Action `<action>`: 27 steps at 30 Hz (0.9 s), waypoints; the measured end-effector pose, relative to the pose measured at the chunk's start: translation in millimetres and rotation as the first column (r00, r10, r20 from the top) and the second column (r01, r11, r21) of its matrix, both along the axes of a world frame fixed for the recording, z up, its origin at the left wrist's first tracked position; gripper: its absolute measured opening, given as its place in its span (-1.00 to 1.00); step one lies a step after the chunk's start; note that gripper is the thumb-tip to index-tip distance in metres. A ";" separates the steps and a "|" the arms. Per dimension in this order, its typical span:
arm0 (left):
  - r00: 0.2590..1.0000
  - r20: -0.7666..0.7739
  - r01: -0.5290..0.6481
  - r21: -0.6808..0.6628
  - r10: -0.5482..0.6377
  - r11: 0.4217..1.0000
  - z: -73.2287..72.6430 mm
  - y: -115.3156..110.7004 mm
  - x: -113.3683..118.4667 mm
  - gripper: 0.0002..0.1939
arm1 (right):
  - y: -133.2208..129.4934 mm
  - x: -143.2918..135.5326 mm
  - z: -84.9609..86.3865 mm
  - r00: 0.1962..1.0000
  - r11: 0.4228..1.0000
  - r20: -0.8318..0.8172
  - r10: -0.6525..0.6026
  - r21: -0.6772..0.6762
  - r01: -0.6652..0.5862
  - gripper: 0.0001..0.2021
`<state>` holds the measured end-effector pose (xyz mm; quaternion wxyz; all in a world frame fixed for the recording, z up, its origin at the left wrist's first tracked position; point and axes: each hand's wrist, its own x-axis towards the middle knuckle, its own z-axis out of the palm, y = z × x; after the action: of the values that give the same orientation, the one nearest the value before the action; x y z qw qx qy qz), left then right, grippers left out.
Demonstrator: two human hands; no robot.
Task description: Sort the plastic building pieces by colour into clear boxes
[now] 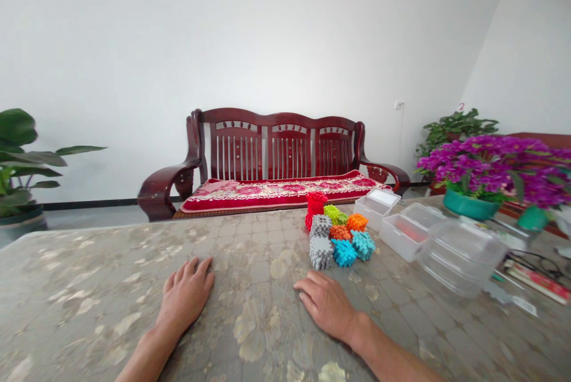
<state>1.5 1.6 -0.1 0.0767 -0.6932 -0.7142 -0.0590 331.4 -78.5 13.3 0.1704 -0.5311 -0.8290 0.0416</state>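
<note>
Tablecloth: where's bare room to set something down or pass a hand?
Free on the tablecloth: left of the left hand; between it and the right hand; right of the right forearm, short of the clear container.
Crowded: beyond the right hand, with grey cubes, then open boxes and the teal flowerpot.

Knobbly red, grey, green, orange and blue plastic blocks (339, 232) sit clustered at one o'clock on the surface (250, 287).
</note>
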 end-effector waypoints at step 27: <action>0.997 -0.063 0.038 -0.075 -0.043 0.996 1.9 -4.1 24.6 -0.41 | 26.2 -60.1 10.0 0.951 0.971 0.210 -0.228 -0.028 0.239 -0.72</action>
<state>26.2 -2.4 1.8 0.0728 -0.7113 -0.6990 -0.0119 271.2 -52.3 23.3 0.0734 -0.6310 -0.7722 -0.0121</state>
